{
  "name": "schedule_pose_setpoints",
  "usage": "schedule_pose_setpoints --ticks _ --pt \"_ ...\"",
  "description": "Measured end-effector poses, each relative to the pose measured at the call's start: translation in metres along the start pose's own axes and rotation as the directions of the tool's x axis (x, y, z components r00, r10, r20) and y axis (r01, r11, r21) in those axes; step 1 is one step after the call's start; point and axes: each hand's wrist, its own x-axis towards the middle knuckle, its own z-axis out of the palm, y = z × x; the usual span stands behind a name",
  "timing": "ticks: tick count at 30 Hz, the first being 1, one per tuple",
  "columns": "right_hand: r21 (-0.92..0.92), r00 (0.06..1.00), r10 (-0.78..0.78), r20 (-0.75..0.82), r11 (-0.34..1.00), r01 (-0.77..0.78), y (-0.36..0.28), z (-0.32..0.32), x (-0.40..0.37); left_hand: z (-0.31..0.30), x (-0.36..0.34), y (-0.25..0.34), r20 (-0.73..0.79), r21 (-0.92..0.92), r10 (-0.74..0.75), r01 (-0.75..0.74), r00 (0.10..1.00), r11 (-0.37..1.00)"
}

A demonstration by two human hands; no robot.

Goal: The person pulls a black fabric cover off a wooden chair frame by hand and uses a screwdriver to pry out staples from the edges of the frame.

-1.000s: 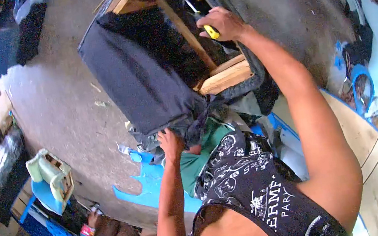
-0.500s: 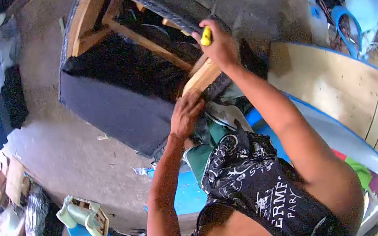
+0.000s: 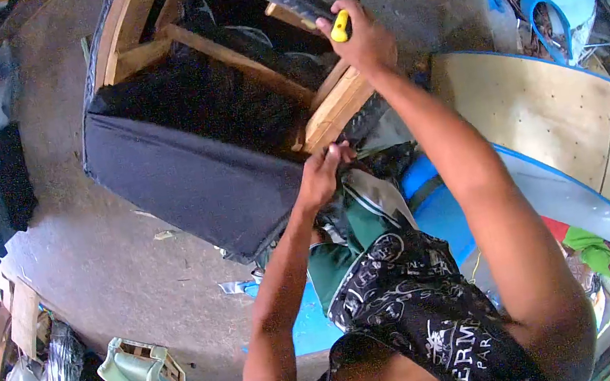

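In the head view, a wooden furniture frame [image 3: 340, 110] covered in black fabric [image 3: 192, 172] lies with its open underside facing me. My right hand [image 3: 365, 39] is closed round a yellow-and-black-handled tool [image 3: 341, 26], whose thin metal tip points up and away past the frame's far right corner. Below the frame's near right corner, my left hand [image 3: 323, 176] pinches the edge of the black fabric, thumb and fingers together. Bare wooden bars cross the inside of the frame, and dark cloth lines it.
Right of the frame stands a pale wooden panel [image 3: 531, 117] with a blue edge. A small chair-like piece [image 3: 144, 380] with a light blue seat sits at lower left. Scraps, plastic and wood pieces [image 3: 24, 319] lie along the left side of the concrete floor [image 3: 138, 286].
My left hand has gone from lying on the wooden bar to pinching the fabric edge just below it. My right hand, still holding the tool, has shifted slightly up and right.
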Motion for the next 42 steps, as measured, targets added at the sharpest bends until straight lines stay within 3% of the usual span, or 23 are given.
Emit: schedule_pose_setpoints --ticks 3,6,9,10,11,12,14,15,16,17,18,20,21,22,23,24,28,30,32,36,38,40,42 --pt "-0.079 0.989 -0.118 -0.087 0.991 0.111 0.012 0.010 0.002 0.023 0.014 -0.011 -0.263 -0.577 -0.100 -0.074 0.960 0.813" --pt "0.006 0.978 -0.190 -0.083 0.982 0.191 0.014 0.011 -0.002 0.021 -0.011 -0.032 -0.238 -0.677 -0.144 -0.057 0.961 0.734" --pt "-0.114 0.988 -0.154 -0.031 0.982 0.150 0.020 0.011 0.000 -0.008 -0.092 -0.075 -0.306 -0.767 -0.299 -0.048 0.904 0.640" --pt "-0.129 0.998 -0.062 0.031 0.989 0.066 0.014 0.007 -0.007 -0.023 -0.130 -0.089 -0.300 -0.894 -0.585 -0.009 0.753 0.447" --pt "-0.133 0.999 -0.046 0.011 0.990 0.048 0.004 0.003 -0.013 -0.043 -0.172 -0.144 -0.291 -0.939 -0.558 -0.119 0.777 0.324" --pt "-0.133 0.999 -0.046 0.013 0.990 0.047 -0.002 0.003 -0.015 -0.062 -0.216 -0.159 -0.604 -0.628 -0.454 -0.041 0.655 0.777" --pt "-0.128 0.999 -0.021 -0.038 0.992 0.016 -0.008 0.005 -0.021 -0.112 -0.281 -0.183 -0.440 -0.870 -0.323 -0.308 0.838 0.386" --pt "-0.173 0.999 0.052 0.003 0.984 -0.050 -0.009 0.004 -0.017 -0.115 -0.271 -0.187 -0.459 -0.860 -0.298 -0.335 0.837 0.385" --pt "-0.179 0.990 -0.115 -0.086 0.979 0.098 0.016 0.014 -0.012 -0.117 -0.258 -0.191 -0.552 -0.768 -0.357 -0.293 0.754 0.569" --pt "-0.158 0.992 -0.084 -0.094 0.985 0.069 0.008 0.012 -0.020 -0.114 -0.264 -0.184 -0.643 -0.661 -0.418 -0.189 0.641 0.727" --pt "-0.133 0.991 -0.060 -0.117 0.990 0.044 -0.002 0.007 -0.020 -0.116 -0.260 -0.176 -0.649 -0.655 -0.411 -0.194 0.640 0.730" --pt "-0.146 0.982 -0.162 -0.098 0.978 0.147 0.018 0.013 -0.015 -0.120 -0.228 -0.155 -0.652 -0.492 -0.485 0.162 0.582 0.855" --pt "-0.099 0.961 -0.225 -0.162 0.972 0.211 0.023 0.018 -0.012 -0.122 -0.218 -0.139 -0.693 -0.172 -0.323 0.287 0.644 0.942" --pt "-0.089 0.963 -0.216 -0.161 0.975 0.204 0.029 0.019 -0.011 -0.120 -0.209 -0.123 -0.698 -0.165 -0.323 0.295 0.640 0.941" --pt "-0.050 0.969 -0.204 -0.142 0.979 0.199 0.029 0.021 -0.009 -0.118 -0.200 -0.108 -0.731 0.357 0.019 0.359 0.682 0.862" --pt "-0.015 0.974 -0.191 -0.125 0.982 0.191 0.028 0.019 -0.009 -0.117 -0.192 -0.098 -0.578 0.769 0.323 0.368 0.749 0.522" --pt "-0.050 0.977 -0.197 -0.081 0.980 0.194 0.005 0.009 -0.025 -0.117 -0.169 -0.091 -0.262 0.907 0.322 0.119 0.910 0.403" --pt "0.234 0.867 -0.337 -0.366 0.869 0.436 -0.018 0.018 -0.049 -0.120 -0.154 -0.103 0.046 0.955 0.396 -0.157 0.917 0.253" --pt "0.485 0.920 -0.306 -0.244 0.783 0.389 -0.052 0.023 -0.106 -0.123 -0.150 -0.097 0.071 0.964 0.386 -0.162 0.920 0.209" --pt "0.389 0.865 -0.465 0.190 0.845 0.368 -0.064 0.055 -0.180 -0.123 -0.127 -0.079 0.276 0.903 0.364 -0.370 0.890 0.219" --pt "0.345 0.885 -0.419 0.203 0.877 0.335 -0.060 0.077 -0.195 -0.111 -0.118 -0.097 0.309 0.884 0.462 -0.430 0.832 0.182" --pt "0.317 0.884 -0.430 0.184 0.877 0.361 -0.052 0.092 -0.199 -0.098 -0.113 -0.104 0.232 0.845 0.556 -0.449 0.798 0.292" --pt "0.078 0.846 -0.501 0.183 0.865 0.496 -0.053 0.096 -0.204 -0.089 -0.105 -0.106 0.158 0.678 0.605 -0.531 0.780 0.508"
